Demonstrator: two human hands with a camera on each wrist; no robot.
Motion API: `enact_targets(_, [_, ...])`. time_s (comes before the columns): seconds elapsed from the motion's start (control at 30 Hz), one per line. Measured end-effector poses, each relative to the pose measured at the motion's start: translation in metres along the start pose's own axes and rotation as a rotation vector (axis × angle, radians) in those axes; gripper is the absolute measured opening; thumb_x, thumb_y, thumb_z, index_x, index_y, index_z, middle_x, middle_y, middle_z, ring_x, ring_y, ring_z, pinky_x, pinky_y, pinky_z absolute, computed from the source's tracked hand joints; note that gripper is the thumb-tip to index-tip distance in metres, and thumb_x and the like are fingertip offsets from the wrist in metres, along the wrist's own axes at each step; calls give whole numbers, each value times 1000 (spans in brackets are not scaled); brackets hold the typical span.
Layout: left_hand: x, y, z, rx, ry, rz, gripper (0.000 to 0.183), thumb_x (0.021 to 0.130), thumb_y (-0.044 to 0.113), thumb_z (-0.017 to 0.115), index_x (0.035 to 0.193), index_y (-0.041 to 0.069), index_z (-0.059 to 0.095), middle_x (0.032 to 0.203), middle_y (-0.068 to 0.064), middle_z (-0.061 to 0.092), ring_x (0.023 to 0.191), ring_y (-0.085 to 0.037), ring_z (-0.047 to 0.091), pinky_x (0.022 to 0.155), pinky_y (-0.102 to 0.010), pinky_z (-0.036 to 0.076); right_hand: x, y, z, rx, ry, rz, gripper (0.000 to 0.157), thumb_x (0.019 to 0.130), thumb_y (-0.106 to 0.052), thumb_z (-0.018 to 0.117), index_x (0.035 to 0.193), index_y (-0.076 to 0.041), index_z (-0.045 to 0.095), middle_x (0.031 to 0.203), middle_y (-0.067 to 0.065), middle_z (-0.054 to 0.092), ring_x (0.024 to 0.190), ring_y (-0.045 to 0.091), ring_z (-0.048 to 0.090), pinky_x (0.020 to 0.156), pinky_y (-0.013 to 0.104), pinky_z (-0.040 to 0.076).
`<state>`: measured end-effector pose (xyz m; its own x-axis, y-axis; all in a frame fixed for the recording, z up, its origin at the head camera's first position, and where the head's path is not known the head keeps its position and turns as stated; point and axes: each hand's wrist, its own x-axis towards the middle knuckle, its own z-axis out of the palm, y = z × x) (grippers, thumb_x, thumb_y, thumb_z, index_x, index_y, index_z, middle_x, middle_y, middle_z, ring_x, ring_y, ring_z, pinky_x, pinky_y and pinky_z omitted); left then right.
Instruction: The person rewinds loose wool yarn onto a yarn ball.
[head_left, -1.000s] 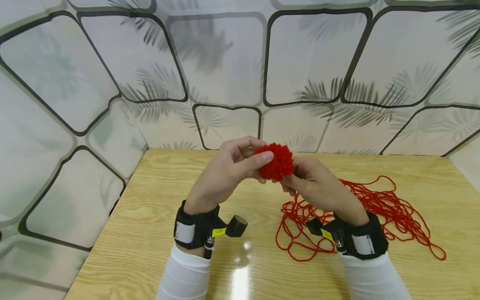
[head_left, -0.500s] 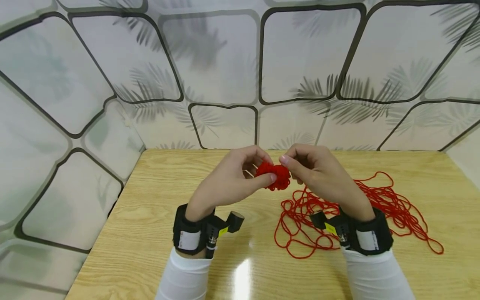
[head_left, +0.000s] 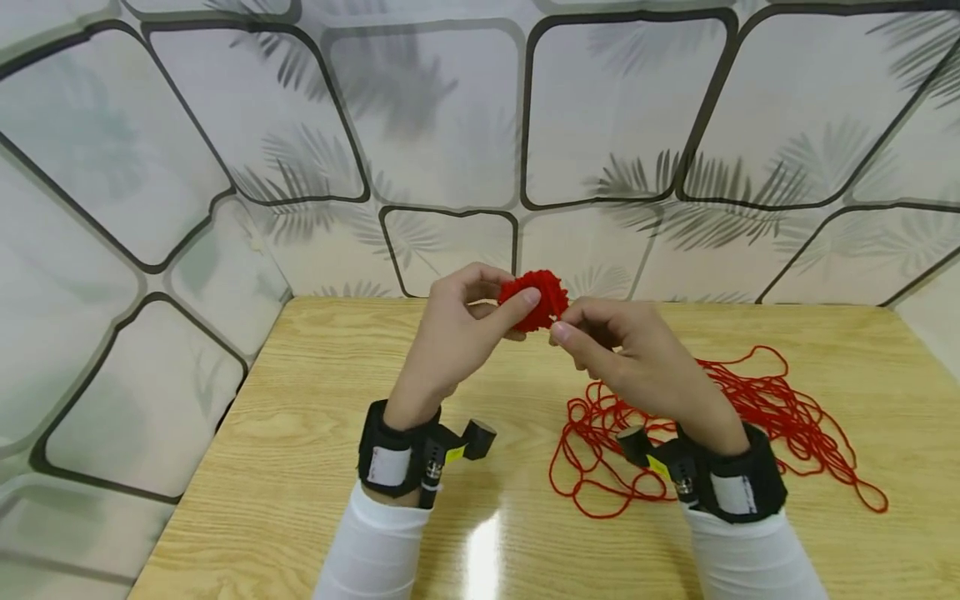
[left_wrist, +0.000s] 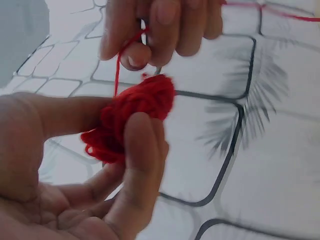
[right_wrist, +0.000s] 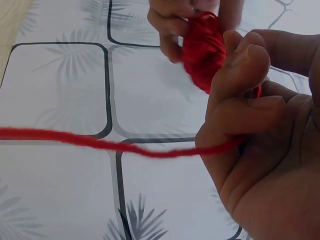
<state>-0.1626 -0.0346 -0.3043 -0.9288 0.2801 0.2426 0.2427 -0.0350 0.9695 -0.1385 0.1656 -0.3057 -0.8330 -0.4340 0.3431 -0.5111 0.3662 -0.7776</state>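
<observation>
A small wound ball of red yarn (head_left: 552, 292) is held above the table in the head view. My left hand (head_left: 446, 342) grips it, with the thumb across its near face and fingers behind. Just right of the ball, my right hand (head_left: 637, 358) pinches the yarn strand. In the left wrist view that strand (left_wrist: 117, 75) runs up from the ball to the right fingertips. On the other side, in the right wrist view, the yarn tail (right_wrist: 165, 153) leaves between the curled fingers and stretches left.
A loose tangle of red yarn (head_left: 787, 417) spreads over the right part of the wooden table (head_left: 300, 467), partly behind the right forearm. A patterned wall (head_left: 450, 125) stands behind the table, and another closes in on the left.
The ball has turned in my left hand, dipping and then rising. My right hand has gone from behind the ball, up over its right side, to just below right of it.
</observation>
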Motion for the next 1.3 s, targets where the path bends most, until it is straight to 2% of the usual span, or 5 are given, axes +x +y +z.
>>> enact_targets(0.27, [3,2,-3,-505,-89,-68,43,85,19,64,119,-1,47,120,-21,55,103,-32,58,88,-46,45,2,1,4,49,-65,-40,16,97,-22,46,90,-20,60,66,-1,50,53,16,46,45,31,40])
enact_targets(0.77, [-1,9,-9,-746,-327,-55,57,88,21,60,136,1,36,127,-16,45,103,-23,53,88,-31,45,4,13,-2,306,-127,-21,27,100,-16,36,90,-9,60,66,8,47,57,20,42,45,34,35])
enact_targets(0.97, [-10,16,-8,-389,-474,-80,54,88,18,61,135,10,36,115,-18,58,98,-31,59,87,-42,46,7,17,-3,314,-107,-15,18,96,-14,45,91,-8,61,71,9,51,59,21,45,49,34,40])
enact_targets(1.13, [-15,20,0,110,-409,-125,52,84,26,66,126,17,36,95,-7,65,79,-24,62,76,-35,49,7,12,-3,223,-29,66,24,96,-26,48,80,-11,57,67,7,44,59,21,43,51,33,38])
enact_targets(1.3, [-13,13,5,373,-338,-77,42,83,26,66,119,16,45,89,1,63,74,-15,59,68,-29,50,3,6,-4,116,27,58,19,95,-26,50,83,-14,59,69,3,52,57,21,47,51,34,40])
